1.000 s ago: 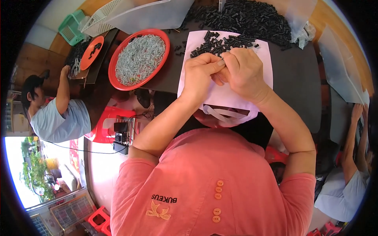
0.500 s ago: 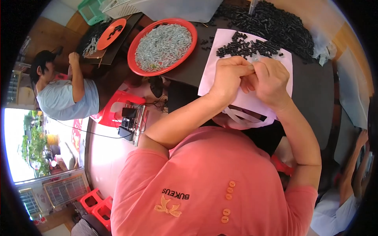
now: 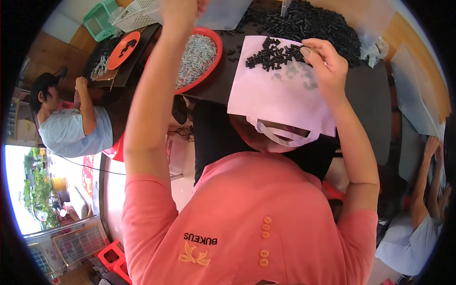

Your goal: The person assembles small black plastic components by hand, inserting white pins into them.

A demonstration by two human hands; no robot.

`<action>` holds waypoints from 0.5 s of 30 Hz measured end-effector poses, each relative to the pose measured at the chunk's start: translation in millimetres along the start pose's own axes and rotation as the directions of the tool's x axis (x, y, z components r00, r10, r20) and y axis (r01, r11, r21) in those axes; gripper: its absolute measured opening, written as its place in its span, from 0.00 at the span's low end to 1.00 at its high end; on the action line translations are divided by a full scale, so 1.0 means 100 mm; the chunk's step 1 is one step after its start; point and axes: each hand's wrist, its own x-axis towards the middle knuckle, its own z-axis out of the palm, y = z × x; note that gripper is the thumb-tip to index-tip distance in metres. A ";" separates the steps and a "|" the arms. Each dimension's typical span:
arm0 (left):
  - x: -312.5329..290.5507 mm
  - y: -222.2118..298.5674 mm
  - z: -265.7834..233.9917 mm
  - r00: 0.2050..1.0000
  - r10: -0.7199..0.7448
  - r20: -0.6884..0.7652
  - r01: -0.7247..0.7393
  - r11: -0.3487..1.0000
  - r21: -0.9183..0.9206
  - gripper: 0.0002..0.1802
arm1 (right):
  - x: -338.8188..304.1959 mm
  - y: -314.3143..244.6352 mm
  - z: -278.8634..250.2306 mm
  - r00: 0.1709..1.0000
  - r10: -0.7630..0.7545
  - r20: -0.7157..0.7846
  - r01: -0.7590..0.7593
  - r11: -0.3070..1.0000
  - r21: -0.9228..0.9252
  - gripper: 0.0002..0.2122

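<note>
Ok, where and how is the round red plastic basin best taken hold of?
Probably grip the basin by its raised rim, from the right: that curve shows bare, while the left forearm partly hides the left side. Small clear pieces lie inside, so keep it level.

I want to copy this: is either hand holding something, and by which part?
Can't tell. The right hand has thumb and finger at the small black pieces, maybe pinching one; the left hand is blurred and cut off.

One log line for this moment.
left hand: top edge, partly cut off; right hand: at black pieces on pink bag; red basin: holds pale pieces
</note>
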 end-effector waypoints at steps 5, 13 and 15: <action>0.08 -0.30 0.22 0.927 0.375 0.003 -0.374 0.926 -0.040 0.09 | 0.05 -0.24 -0.09 0.995 -0.070 0.073 0.080 0.987 -0.140 0.06; -1.67 -0.35 0.78 0.878 0.254 0.405 -0.327 0.937 0.121 0.07 | 0.25 -0.39 -0.28 0.940 0.194 0.281 -0.183 0.981 -0.063 0.05; -1.69 -0.46 0.78 0.876 0.220 0.430 -0.317 0.934 0.168 0.07 | 0.21 -0.26 -0.23 0.933 0.186 0.307 -0.180 0.982 -0.050 0.05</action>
